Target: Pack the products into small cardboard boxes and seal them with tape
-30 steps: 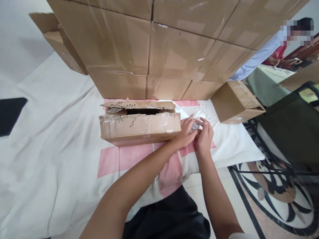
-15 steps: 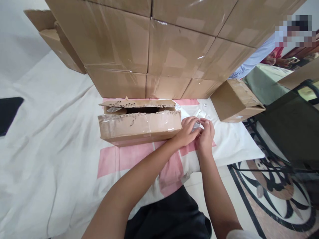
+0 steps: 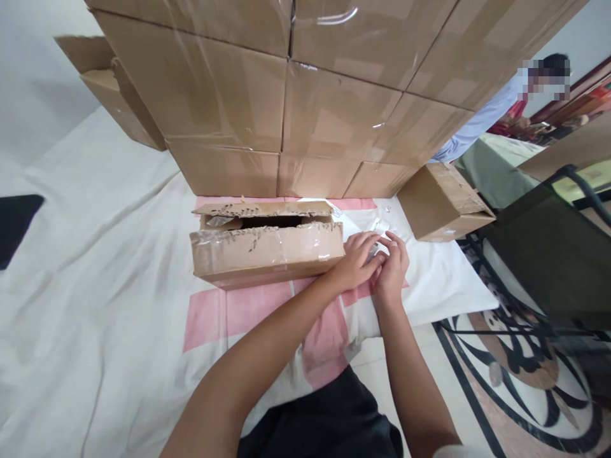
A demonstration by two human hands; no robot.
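Observation:
My left hand [image 3: 358, 262] and my right hand [image 3: 392, 266] meet just past the right end of a small cardboard box [image 3: 267, 254]. Between their curled fingers is a small, shiny greyish piece [image 3: 373, 250], mostly covered, and I cannot make out its kind. Both hands are closed around it. A small white item [image 3: 380, 226] lies just beyond the fingertips. The box has a torn, ragged top edge, and its top gapes over a dark inside. Behind it, partly hidden, lies a white sheet with print [image 3: 346, 219].
Taped cardboard boxes [image 3: 229, 95] form a tall stack at the back. Another carton [image 3: 442, 203] stands right, and one with a raised flap [image 3: 119, 102] left. A dark chair [image 3: 548, 254] is at the right. Beyond the stack is a person [image 3: 477, 121]. A white-and-pink cloth [image 3: 138, 305] spreads underneath.
The view has tilted slightly, so the scene sits a little lower. My hands stay together at the same place by the box, with the right fingers slightly more spread.

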